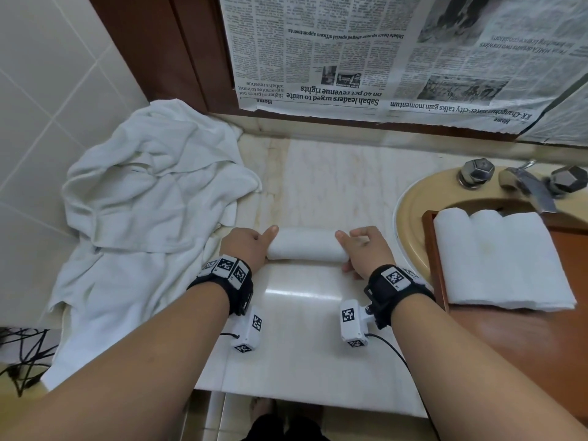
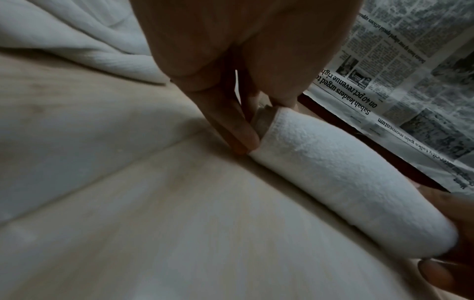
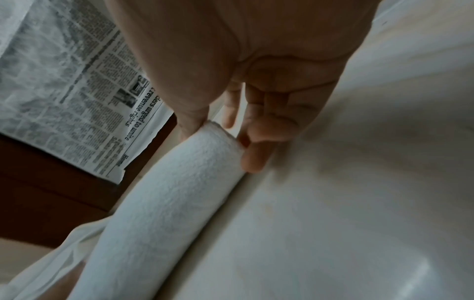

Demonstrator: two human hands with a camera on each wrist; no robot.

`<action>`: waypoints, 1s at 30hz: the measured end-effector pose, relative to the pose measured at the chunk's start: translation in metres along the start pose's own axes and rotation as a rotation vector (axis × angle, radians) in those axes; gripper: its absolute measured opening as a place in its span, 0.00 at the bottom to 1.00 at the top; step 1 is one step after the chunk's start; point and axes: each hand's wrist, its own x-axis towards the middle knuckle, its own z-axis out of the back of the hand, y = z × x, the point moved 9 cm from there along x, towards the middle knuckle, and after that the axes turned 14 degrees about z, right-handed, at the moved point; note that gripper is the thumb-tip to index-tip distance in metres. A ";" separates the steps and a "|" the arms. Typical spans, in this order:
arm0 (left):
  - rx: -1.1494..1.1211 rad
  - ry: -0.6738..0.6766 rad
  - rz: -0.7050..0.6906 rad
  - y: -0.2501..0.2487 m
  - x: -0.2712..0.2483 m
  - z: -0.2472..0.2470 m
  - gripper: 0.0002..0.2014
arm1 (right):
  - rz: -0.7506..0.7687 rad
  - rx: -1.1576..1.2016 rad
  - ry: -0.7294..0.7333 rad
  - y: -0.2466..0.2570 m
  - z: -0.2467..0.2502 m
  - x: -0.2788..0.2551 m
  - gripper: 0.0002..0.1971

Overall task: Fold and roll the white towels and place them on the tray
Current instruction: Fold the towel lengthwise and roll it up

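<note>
While the rolled towel (image 1: 306, 247) is lying flat on the counter (image 1: 318, 329), both hands are holding it. The left hand (image 1: 248, 246) is pinching one end, with its thumb on top and its fingers (image 2: 231, 121) down by the counter. The right hand (image 1: 366, 249) is gripping the other end the same way. Out past the right hand, the tray (image 1: 525, 338) is sitting over the sink (image 1: 410, 218), carrying three rolled towels (image 1: 499, 259). Beside the left hand, a pile of loose towels (image 1: 152, 198) is lying in a heap.
</note>
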 end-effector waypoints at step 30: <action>-0.096 0.088 -0.198 0.079 -0.101 -0.008 0.27 | 0.205 -0.054 0.190 -0.039 -0.008 -0.108 0.32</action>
